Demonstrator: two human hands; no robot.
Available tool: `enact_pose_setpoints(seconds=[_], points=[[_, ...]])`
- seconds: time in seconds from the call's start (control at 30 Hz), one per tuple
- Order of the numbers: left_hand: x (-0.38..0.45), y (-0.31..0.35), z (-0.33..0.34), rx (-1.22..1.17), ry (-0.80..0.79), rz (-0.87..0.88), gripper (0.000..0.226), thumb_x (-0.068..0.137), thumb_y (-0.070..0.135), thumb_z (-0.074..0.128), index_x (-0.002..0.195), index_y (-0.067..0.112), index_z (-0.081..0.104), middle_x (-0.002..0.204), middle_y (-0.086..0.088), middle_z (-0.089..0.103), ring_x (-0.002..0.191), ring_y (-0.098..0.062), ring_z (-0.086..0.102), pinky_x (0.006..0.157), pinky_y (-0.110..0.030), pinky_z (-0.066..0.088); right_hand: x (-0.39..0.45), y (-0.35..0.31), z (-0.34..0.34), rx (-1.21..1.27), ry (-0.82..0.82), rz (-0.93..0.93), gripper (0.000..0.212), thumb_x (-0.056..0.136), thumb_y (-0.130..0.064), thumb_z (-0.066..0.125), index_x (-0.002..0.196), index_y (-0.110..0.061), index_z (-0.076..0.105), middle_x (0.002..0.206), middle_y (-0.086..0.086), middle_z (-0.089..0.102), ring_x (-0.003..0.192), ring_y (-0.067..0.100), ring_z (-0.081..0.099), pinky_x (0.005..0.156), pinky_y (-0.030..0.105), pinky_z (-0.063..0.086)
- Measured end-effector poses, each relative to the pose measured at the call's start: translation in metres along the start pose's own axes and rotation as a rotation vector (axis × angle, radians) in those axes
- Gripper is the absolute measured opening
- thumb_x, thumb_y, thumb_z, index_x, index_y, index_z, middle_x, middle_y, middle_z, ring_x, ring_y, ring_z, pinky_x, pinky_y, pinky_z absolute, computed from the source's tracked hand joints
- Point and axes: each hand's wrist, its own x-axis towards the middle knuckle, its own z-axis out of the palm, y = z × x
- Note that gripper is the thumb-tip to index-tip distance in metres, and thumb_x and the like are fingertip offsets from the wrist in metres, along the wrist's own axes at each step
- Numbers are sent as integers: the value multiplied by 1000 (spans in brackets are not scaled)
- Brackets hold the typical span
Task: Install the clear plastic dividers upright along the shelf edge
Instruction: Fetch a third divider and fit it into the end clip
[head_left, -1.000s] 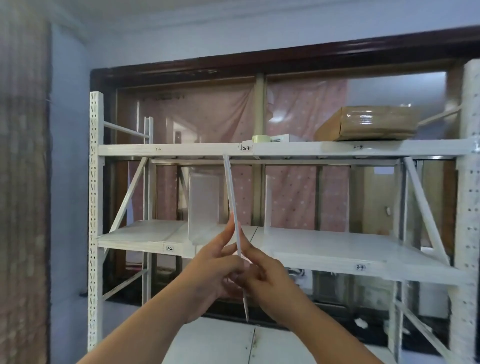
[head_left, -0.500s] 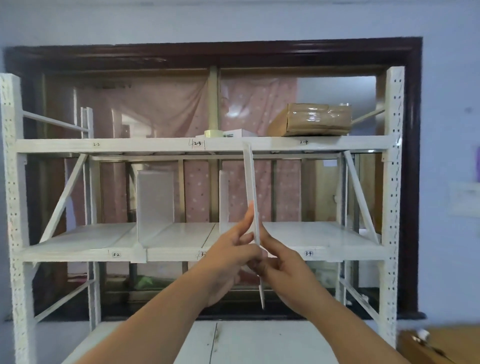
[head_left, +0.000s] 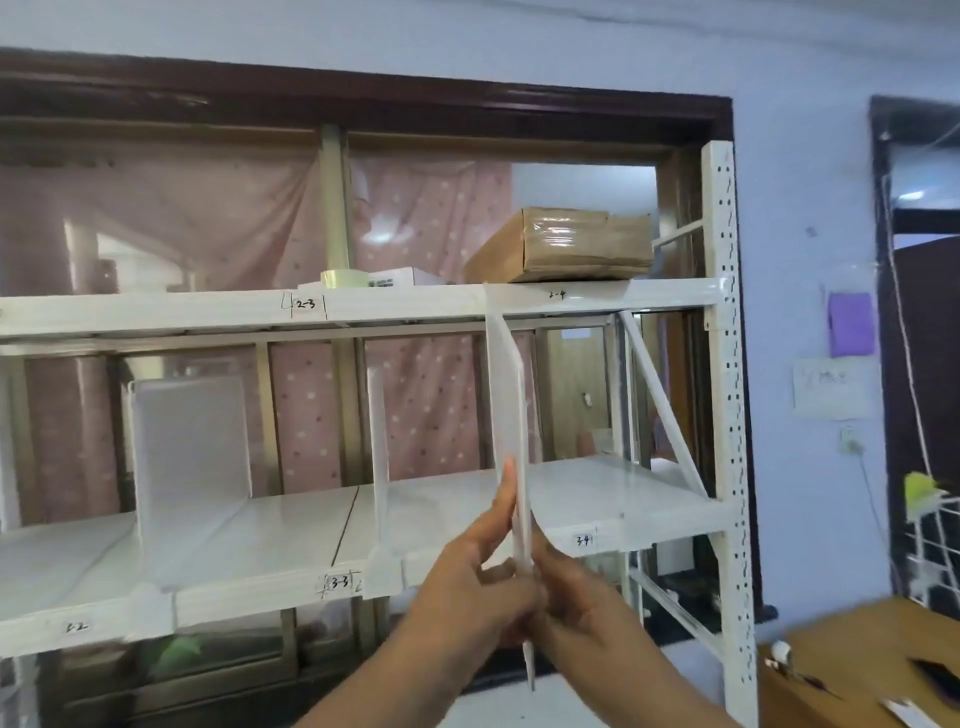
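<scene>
I hold a clear plastic divider (head_left: 508, 395) upright and edge-on in front of the white shelf rack, pinched between my left hand (head_left: 467, 582) and my right hand (head_left: 576, 597). Its top reaches the upper shelf beam; its lower tip pokes out below my hands. On the middle shelf (head_left: 649, 514) two dividers stand upright: a broad frosted one (head_left: 189, 447) at the left, clipped at the front edge, and a thin edge-on one (head_left: 377, 452) near the label 3-3. The held divider hovers in front of the shelf section labelled 3-4.
The upper shelf (head_left: 156, 312) carries a taped cardboard box (head_left: 563, 244), a tape roll (head_left: 343, 278) and a small white box. The perforated rack upright (head_left: 727, 415) stands at the right. A wooden table (head_left: 862, 670) with small items sits at lower right.
The view has swung right and closer to the rack. The divider in my hands now sits before the right shelf section rather than the middle; both hands keep their grip.
</scene>
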Motion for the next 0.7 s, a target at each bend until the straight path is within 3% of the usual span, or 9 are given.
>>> enact_pose_setpoints(seconds=[0.1, 0.17, 0.27, 0.33, 0.4, 0.47, 0.53, 0.63, 0.7], points=[[-5, -22, -9, 40, -48, -30, 99, 64, 18, 72, 135, 81, 46, 118, 14, 80, 93, -18, 76, 89, -32, 62, -12, 20, 13, -85, 57, 9, 64, 81, -47, 69, 135, -76, 49, 139, -35, 61, 137, 8, 57, 106, 16, 48], [-1, -31, -18, 27, -75, -48, 101, 62, 22, 72, 137, 82, 42, 121, 15, 81, 88, -16, 73, 83, -29, 59, -7, 33, 18, -65, 79, 46, 67, 78, -48, 69, 137, -72, 50, 138, -28, 65, 136, 15, 59, 111, 28, 50], [15, -33, -30, -30, -74, -68, 104, 60, 17, 74, 138, 79, 45, 105, 6, 75, 85, -25, 61, 78, -39, 54, 12, 41, 18, -27, 52, 95, 71, 92, -33, 68, 152, -61, 43, 134, 4, 71, 135, 30, 60, 118, 50, 44], [29, -35, -40, -29, -48, -67, 104, 67, 7, 73, 138, 78, 45, 98, 15, 75, 86, -27, 64, 77, -43, 56, 27, 44, 19, -37, 42, 119, 76, 97, -20, 65, 158, -55, 36, 135, 7, 71, 131, 27, 65, 112, 43, 51], [43, -42, -50, 4, -25, -68, 101, 81, -1, 71, 125, 87, 44, 94, 36, 77, 87, -22, 76, 82, -46, 66, 42, 47, 19, -43, 25, 160, 80, 97, -12, 63, 159, -54, 35, 136, 8, 70, 119, 24, 69, 100, 40, 55], [56, -49, -61, 22, -28, -67, 102, 88, 1, 70, 120, 93, 41, 109, 43, 74, 98, -18, 81, 84, -45, 67, 55, 50, 18, -45, 27, 185, 81, 93, -14, 63, 159, -54, 35, 141, -2, 68, 110, 21, 72, 91, 38, 58], [69, -49, -67, 21, -53, -55, 100, 90, 7, 73, 125, 93, 35, 128, 39, 68, 105, -20, 80, 75, -36, 69, 66, 49, 18, -48, 42, 191, 79, 91, -20, 63, 157, -57, 37, 146, -14, 64, 107, 15, 74, 87, 32, 60], [89, -48, -74, -17, -109, -33, 98, 96, 14, 75, 140, 86, 24, 154, 25, 51, 110, -9, 72, 67, -22, 64, 80, 46, 13, -99, 75, 201, 71, 95, -28, 64, 152, -64, 40, 150, -27, 56, 114, 6, 73, 82, 26, 62], [105, -52, -77, -30, -143, -20, 96, 98, 17, 75, 150, 78, 22, 164, 14, 46, 104, 3, 70, 61, -13, 59, 88, 47, 5, -144, 100, 211, 66, 102, -28, 64, 148, -68, 41, 149, -32, 54, 118, -1, 69, 84, 26, 63]])
